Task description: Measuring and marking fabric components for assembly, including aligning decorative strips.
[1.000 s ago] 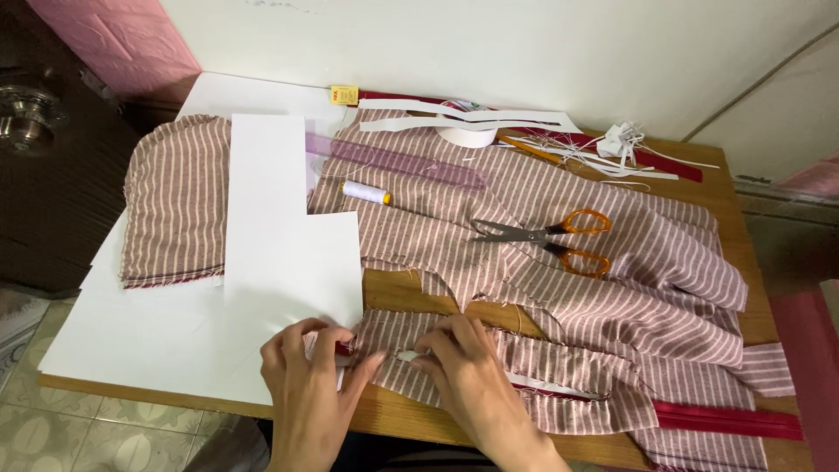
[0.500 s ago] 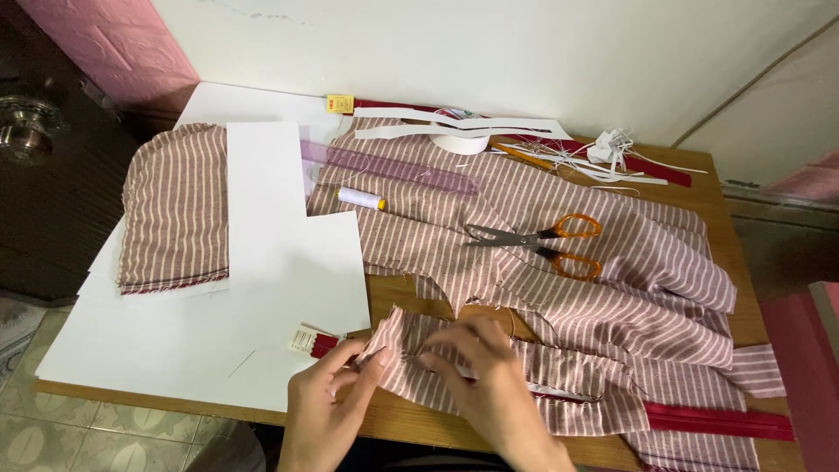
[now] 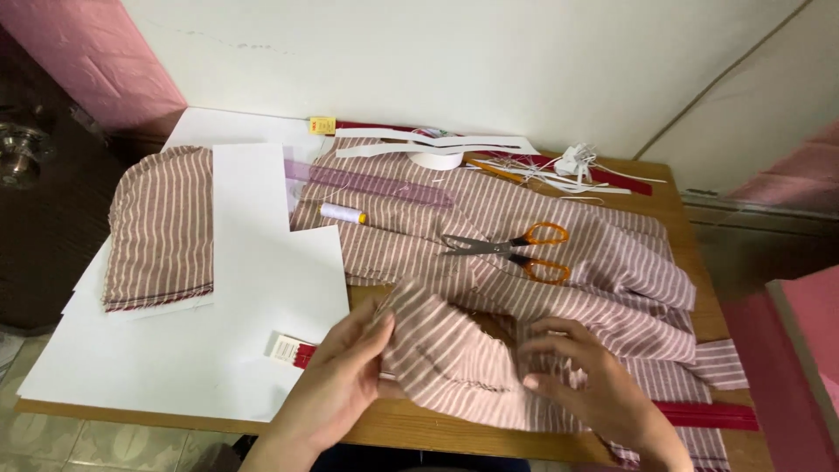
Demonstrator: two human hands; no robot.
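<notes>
At the tabletop's near edge, both hands pinch a folded piece of striped fabric: left hand on its left edge, right hand curled over its right side. Aligning seems underway; smoothing calls for even tension. Orange-handled scissors lie beyond.

Two bare hands and forearms enter from the bottom edge. The left grip and right grip wear no gloves, rings or watch. No sleeves show; the fingernails are short and unpainted.
</notes>
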